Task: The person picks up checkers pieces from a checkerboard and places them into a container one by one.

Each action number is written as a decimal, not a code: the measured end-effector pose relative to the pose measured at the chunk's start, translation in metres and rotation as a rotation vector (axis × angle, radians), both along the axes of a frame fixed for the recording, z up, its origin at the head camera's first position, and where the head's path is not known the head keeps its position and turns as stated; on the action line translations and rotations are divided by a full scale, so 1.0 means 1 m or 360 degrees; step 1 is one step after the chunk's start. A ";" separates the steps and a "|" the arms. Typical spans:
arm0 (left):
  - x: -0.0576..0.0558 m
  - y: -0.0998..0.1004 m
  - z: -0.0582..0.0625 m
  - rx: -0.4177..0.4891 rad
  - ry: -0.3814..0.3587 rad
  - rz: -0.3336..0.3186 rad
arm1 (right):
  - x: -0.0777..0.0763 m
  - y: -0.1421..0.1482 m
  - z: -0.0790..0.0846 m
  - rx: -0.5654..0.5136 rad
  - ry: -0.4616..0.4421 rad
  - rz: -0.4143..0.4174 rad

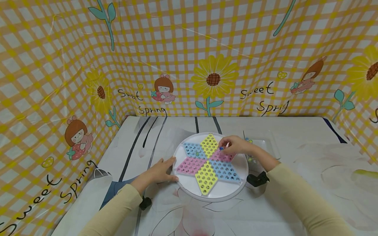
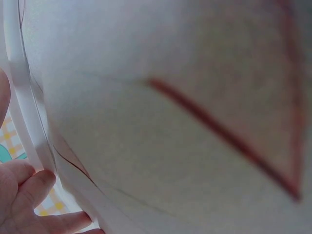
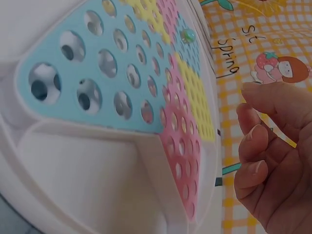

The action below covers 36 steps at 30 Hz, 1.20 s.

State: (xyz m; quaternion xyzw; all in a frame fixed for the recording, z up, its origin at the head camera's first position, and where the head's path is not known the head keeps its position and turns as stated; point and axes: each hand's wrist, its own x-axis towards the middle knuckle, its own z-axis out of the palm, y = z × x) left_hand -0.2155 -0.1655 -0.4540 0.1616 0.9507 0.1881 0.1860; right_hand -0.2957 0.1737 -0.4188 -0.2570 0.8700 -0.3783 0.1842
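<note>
A round white Chinese checkers board lies on the table, its star split into pink, blue and yellow points full of holes. Over the pink point at the upper right, my right hand pinches a small blue marble at its fingertips. In the right wrist view that hand has bent fingers, and the marble is hidden. One green marble sits in the far blue point. My left hand rests at the board's left rim with fingers spread; the left wrist view shows its fingers beside the rim.
A clear plastic tray with several marbles stands right of the board, partly behind my right forearm. A checked cloth with sunflowers hangs around the back and left of the table. Black straps hang near both wrists.
</note>
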 end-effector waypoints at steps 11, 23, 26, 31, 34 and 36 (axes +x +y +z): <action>-0.001 0.001 -0.001 -0.0014 -0.0002 -0.0007 | -0.002 0.029 0.010 0.0047 -0.0014 -0.0069; -0.001 0.001 -0.001 -0.0001 0.0000 -0.0002 | -0.001 0.058 0.014 0.0094 -0.0021 -0.0139; 0.000 0.001 -0.001 0.0000 -0.0006 0.0007 | 0.000 0.063 0.014 0.0083 -0.0036 -0.0149; 0.001 0.002 0.002 -0.0003 -0.0025 0.0026 | 0.000 0.071 0.012 0.0093 -0.0031 -0.0162; 0.001 0.002 0.003 -0.0010 -0.0028 0.0023 | 0.001 0.076 0.011 0.0101 -0.0026 -0.0164; 0.001 0.002 0.002 -0.0012 -0.0026 0.0021 | 0.001 0.079 0.012 0.0101 -0.0025 -0.0166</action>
